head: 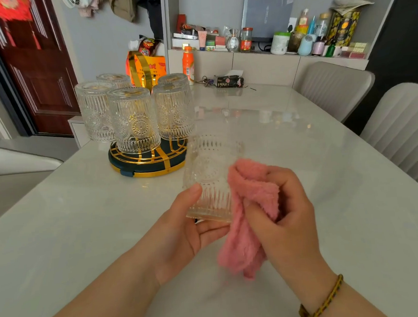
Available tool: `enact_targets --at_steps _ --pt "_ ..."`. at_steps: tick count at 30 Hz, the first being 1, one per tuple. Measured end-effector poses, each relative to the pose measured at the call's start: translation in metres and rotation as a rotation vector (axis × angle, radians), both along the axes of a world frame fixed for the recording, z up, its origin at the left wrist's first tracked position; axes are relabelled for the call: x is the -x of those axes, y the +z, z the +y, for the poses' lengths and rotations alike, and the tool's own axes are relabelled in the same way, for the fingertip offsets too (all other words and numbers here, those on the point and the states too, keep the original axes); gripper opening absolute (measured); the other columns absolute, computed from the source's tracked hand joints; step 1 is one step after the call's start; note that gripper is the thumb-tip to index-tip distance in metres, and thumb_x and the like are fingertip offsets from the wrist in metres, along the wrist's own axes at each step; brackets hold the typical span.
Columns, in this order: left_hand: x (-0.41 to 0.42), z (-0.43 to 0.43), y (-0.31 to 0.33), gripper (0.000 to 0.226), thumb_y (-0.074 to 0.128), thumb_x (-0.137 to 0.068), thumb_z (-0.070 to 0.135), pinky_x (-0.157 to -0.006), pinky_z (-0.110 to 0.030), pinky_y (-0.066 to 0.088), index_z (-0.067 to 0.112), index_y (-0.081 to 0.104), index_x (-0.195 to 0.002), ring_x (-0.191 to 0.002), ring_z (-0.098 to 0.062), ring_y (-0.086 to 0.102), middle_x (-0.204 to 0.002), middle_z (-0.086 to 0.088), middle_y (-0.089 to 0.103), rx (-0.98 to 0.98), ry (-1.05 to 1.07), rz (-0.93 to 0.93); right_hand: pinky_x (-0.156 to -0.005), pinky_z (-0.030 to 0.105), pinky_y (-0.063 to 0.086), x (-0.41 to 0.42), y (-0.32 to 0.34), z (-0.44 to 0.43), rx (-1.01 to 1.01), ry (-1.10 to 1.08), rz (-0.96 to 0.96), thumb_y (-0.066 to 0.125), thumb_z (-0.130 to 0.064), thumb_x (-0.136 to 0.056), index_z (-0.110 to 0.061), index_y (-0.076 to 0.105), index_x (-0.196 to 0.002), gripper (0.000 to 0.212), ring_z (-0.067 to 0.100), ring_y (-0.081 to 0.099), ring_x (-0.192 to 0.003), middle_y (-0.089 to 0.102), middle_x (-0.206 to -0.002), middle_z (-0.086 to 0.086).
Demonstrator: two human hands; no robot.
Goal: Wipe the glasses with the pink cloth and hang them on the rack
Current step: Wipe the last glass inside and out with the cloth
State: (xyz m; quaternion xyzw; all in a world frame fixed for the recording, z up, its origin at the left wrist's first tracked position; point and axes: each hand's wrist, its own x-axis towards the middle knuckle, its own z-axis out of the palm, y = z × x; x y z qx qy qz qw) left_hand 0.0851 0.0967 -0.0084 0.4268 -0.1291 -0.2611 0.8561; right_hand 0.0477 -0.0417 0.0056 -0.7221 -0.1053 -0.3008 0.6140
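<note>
my left grip (181,234) holds a ribbed glass (210,168) over the bench (83,216); my right grip (288,217) clutches the pink cloth (246,242) against it.

Both forearms come in from the bottom edge of the frame and converge toward the lower centre. The bare left forearm (96,297) rises from the lower left. The left grip (181,234) is turned with its palm facing right, its thumb (193,193) laid against the near side of a glass (209,173) and its fingers (214,228) curled under the base. The right forearm (342,305) rises from the lower right, with a braided band (322,304) round the wrist. The right grip (288,214) shows its back to the camera, its fingers curled round a pink cloth (247,220) and its thumb pinching the folds. The cloth is held against the glass's right side.
</note>
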Motion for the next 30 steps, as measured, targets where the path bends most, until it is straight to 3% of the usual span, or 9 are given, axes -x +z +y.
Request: enact_targets --at_steps 5,8,11,14,17,20,22,26,30 --pt "0.0 0.001 -0.002 0.065 0.087 -0.03 0.05 -0.069 -0.03 0.057 0.025 0.075 -0.089 -0.085 -0.023 0.07 -0.1 -0.009 0.072 0.008 0.007 -0.007 -0.059 0.01 0.044 -0.008 -0.001 -0.008 -0.08 -0.028 0.132 0.062 -0.004 -0.078 -0.025 0.053 -0.075 0.024 -0.003 0.052 -0.06 0.059 -0.067 -0.017" --pt "-0.002 0.004 -0.001 0.084 0.085 -0.032 0.051 -0.078 -0.035 0.057 0.025 0.065 -0.109 -0.094 -0.022 0.068 -0.109 -0.006 0.07 -0.053 0.057 -0.018 -0.053 0.011 0.042 -0.009 -0.005 -0.005 -0.076 -0.024 0.207 0.058 0.003 -0.079 -0.021 0.051 -0.071 0.026 -0.002 0.047 -0.053 0.056 -0.06 -0.016" --pt "-0.003 0.006 -0.002 0.078 0.072 -0.043 0.051 -0.078 -0.033 0.052 0.026 0.058 -0.115 -0.097 -0.018 0.064 -0.108 -0.002 0.069 -0.142 0.111 -0.029 -0.054 0.01 0.042 -0.006 -0.005 -0.002 -0.101 0.003 0.202 0.06 0.0 -0.08 -0.022 0.052 -0.072 0.025 -0.003 0.048 -0.054 0.058 -0.062 -0.017" --pt "-0.002 0.006 0.0 0.08 0.083 -0.031 0.058 -0.075 -0.029 0.057 0.025 0.067 -0.102 -0.095 -0.02 0.067 -0.106 -0.005 0.071 -0.175 0.15 -0.08 -0.057 0.008 0.043 -0.004 -0.002 -0.001 -0.129 0.043 0.182 0.059 -0.019 -0.069 -0.025 0.053 -0.077 0.012 -0.007 0.052 -0.058 0.061 -0.066 -0.021" --pt "-0.003 0.005 0.001 0.069 0.076 -0.054 0.057 -0.074 -0.028 0.058 0.018 0.061 -0.108 -0.089 -0.022 0.07 -0.101 -0.007 0.072 -0.216 0.184 -0.08 -0.064 0.008 0.045 -0.005 -0.001 -0.005 -0.134 0.034 0.135 0.059 -0.029 -0.064 -0.029 0.056 -0.083 0.019 -0.006 0.057 -0.071 0.063 -0.078 -0.019" --pt "-0.002 0.001 0.0 0.052 0.056 -0.062 0.045 -0.075 -0.029 0.057 0.016 0.059 -0.106 -0.085 -0.022 0.07 -0.098 -0.007 0.073 -0.276 0.159 -0.05 -0.074 0.014 0.045 -0.007 -0.003 -0.007 -0.071 -0.03 0.084 0.056 -0.027 -0.07 -0.034 0.058 -0.084 0.016 0.002 0.059 -0.084 0.061 -0.091 -0.012" --pt "0.0 0.0 -0.001 0.053 0.066 -0.068 0.048 -0.082 -0.032 0.055 0.016 0.057 -0.11 -0.094 -0.023 0.068 -0.106 -0.008 0.07 -0.315 0.121 -0.049 -0.077 0.012 0.043 -0.008 -0.006 -0.004 0.014 -0.045 0.031 0.056 -0.023 -0.07 -0.035 0.058 -0.081 0.017 0.0 0.057 -0.089 0.059 -0.093 -0.013" --pt "0.0 0.007 -0.004 0.101 0.078 -0.034 0.067 -0.087 -0.028 0.054 0.016 0.055 -0.118 -0.1 -0.016 0.066 -0.107 -0.002 0.07 -0.332 0.099 -0.121 -0.079 0.001 0.035 -0.003 -0.007 0.006 0.231 -0.052 -0.106 0.049 -0.021 -0.066 -0.03 0.054 -0.078 0.016 -0.014 0.047 -0.096 0.049 -0.102 -0.016" --pt "0.0 0.006 0.001 0.096 0.081 -0.032 0.064 -0.077 -0.022 0.054 0.014 0.059 -0.112 -0.095 -0.014 0.067 -0.103 -0.002 0.072 -0.276 0.06 -0.178 -0.079 -0.001 0.034 0.001 -0.002 0.006 0.346 -0.09 -0.217 0.05 -0.016 -0.066 -0.026 0.05 -0.08 0.018 -0.016 0.043 -0.098 0.045 -0.105 -0.015"
